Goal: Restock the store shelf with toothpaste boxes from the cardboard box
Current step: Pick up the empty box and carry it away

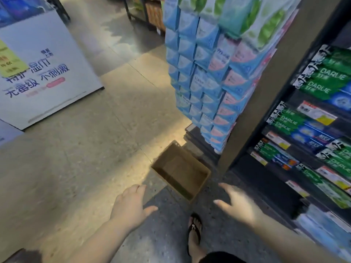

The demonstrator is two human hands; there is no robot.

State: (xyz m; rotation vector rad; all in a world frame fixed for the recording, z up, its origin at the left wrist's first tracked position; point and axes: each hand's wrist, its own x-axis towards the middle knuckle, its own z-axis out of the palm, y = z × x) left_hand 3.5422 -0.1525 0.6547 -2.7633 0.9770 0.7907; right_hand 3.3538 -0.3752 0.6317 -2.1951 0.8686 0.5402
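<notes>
Black-framed, your one store shelf [303, 96] stands at the right, with several tiers stocked with green Darlie toothpaste boxes [326, 80]. One cardboard box [180, 168] sits on the floor [95, 149] just beside the shelf's foot. It is brown, rectangular and open-topped, its bare bottom showing. Your two hands are held out near it without touching it. The left hand [131, 204] and right hand [239, 204] are both spread, fingers relaxed, holding nothing. One foot in a black flip-flop [194, 232] stands between them.

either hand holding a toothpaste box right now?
No: the left hand and right hand are both open and empty, hovering near the cardboard box.
</notes>
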